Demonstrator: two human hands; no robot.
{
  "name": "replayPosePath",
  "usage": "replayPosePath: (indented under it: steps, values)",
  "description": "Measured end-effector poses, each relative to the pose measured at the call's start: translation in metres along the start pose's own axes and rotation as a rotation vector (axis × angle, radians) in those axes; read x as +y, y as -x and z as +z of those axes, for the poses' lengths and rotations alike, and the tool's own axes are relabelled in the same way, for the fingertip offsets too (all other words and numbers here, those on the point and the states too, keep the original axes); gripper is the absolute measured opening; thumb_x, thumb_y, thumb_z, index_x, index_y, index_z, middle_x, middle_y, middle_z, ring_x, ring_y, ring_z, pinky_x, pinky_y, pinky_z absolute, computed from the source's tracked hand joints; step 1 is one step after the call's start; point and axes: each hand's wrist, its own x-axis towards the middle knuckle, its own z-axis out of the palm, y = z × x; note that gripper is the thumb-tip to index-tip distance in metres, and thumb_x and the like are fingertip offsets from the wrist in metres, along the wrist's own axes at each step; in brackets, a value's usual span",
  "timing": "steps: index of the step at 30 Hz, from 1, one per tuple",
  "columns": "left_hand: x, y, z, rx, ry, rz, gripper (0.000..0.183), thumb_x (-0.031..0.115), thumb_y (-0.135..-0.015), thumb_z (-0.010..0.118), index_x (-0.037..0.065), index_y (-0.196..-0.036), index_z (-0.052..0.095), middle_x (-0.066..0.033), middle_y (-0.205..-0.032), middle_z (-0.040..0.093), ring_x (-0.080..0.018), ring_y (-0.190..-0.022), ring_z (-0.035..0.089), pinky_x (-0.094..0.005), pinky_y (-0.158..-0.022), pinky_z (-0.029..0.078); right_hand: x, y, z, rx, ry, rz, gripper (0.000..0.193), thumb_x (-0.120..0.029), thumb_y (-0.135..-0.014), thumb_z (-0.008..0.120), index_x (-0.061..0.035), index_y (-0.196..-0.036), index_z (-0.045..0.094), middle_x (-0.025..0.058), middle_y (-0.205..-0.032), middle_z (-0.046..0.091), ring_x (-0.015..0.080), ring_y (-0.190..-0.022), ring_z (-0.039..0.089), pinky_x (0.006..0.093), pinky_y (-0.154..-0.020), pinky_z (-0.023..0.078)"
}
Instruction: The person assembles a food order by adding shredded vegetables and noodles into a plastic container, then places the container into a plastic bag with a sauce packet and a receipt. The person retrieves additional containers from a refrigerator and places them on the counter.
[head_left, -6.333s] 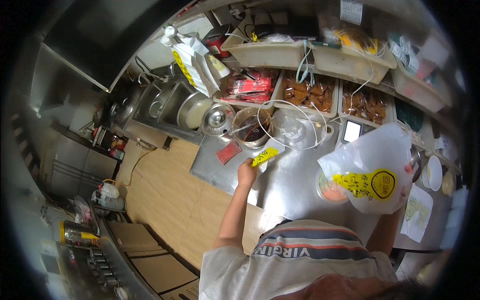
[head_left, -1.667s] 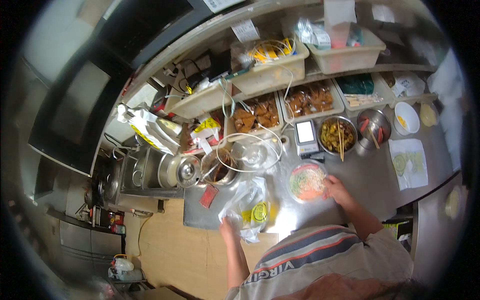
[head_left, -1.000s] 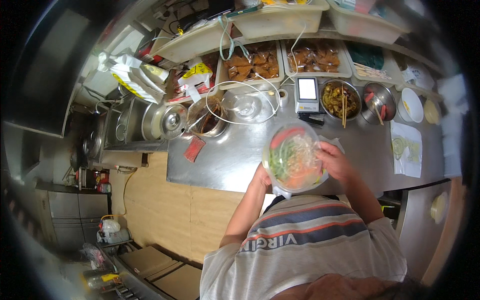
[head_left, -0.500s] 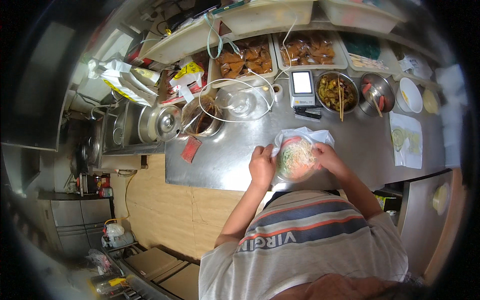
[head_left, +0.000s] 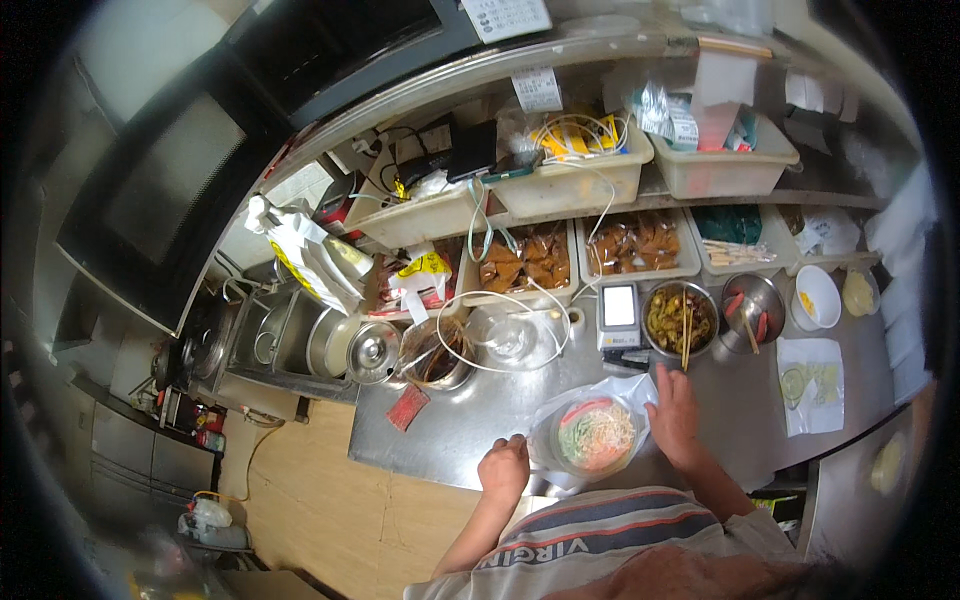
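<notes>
White screen device (head_left: 619, 309) behind bowl; yellow-white packet (head_left: 424, 272), perhaps snack.

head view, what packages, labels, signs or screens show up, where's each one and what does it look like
Small grey device with pale upright screen: counter, behind the bagged noodle bowl.
White paper slip: hanging from the shelf edge, rectangular.
White sheet with dark print: top, on the dark wall.
White and yellow plastic bags: hanging left, above the sink.
Yellow and white packet: left tray, crumpled.
Brown sealed pouches: middle trays.

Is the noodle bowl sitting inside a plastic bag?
Yes, the noodle bowl sits on the counter with the clear plastic bag bunched around it.
</notes>
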Motion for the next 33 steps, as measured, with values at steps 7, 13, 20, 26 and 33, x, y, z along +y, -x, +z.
replayPosePath:
  steps: [7, 13, 20, 26, 33]
  values:
    - [0.013, -0.016, 0.011, -0.200, 1.698, -0.314, 0.032, 0.002, -0.085, 0.055, 0.006, -0.116, 0.047, -0.0053, -0.082, 0.062, -0.0160, -0.071, 0.061, -0.0223, -0.061, 0.046, 0.049, 0.016, 0.062, -0.263, -0.773, 0.559, 0.008, -0.009, -0.083, 0.056, -0.0024, -0.088, 0.054, 0.0063, -0.078, 0.058, 0.0157, -0.071, 0.056, 0.0254, -0.069, 0.043]
    - [0.010, -0.005, 0.008, -0.360, 2.036, 0.037, 0.084, -0.007, -0.079, 0.057, 0.017, -0.142, 0.006, -0.0080, -0.122, 0.043, -0.0255, -0.099, 0.056, -0.0427, -0.080, 0.049, 0.017, 0.000, 0.009, -0.199, -1.360, 0.457, 0.005, -0.004, -0.083, 0.053, -0.0023, -0.088, 0.053, 0.0007, -0.078, 0.057, 0.0069, -0.073, 0.053, 0.0226, -0.067, 0.042]
    - [0.021, -0.007, -0.006, -0.408, 2.075, 0.199, 0.093, -0.004, -0.077, 0.060, 0.022, -0.142, -0.001, -0.0065, -0.132, 0.029, -0.0277, -0.107, 0.052, -0.0447, -0.086, 0.046, 0.003, -0.008, -0.023, -0.394, -1.558, 0.371, 0.008, 0.004, -0.078, 0.053, -0.0011, -0.085, 0.051, 0.0049, -0.084, 0.058, 0.0115, -0.078, 0.058, 0.0260, -0.069, 0.046]
    - [0.016, -0.019, -0.021, -0.381, 2.125, 0.234, 0.090, 0.000, -0.076, 0.061, 0.023, -0.142, 0.004, -0.0079, -0.135, 0.028, -0.0297, -0.107, 0.051, -0.0496, -0.087, 0.044, -0.005, -0.018, -0.036, -0.428, -1.635, 0.272, 0.011, 0.008, -0.075, 0.052, 0.0006, -0.083, 0.051, 0.0091, -0.091, 0.057, 0.0153, -0.081, 0.059, 0.0312, -0.072, 0.048]
    - [0.027, -0.030, -0.049, -0.319, 2.154, 0.350, 0.087, 0.003, -0.075, 0.062, 0.016, -0.142, 0.009, -0.0077, -0.138, 0.028, -0.0325, -0.111, 0.047, -0.0477, -0.079, 0.050, -0.021, -0.040, -0.052, -0.427, -1.415, 0.013, 0.010, 0.007, -0.072, 0.055, 0.0008, -0.079, 0.052, 0.0103, -0.094, 0.055, 0.0141, -0.086, 0.053, 0.0276, -0.078, 0.041]
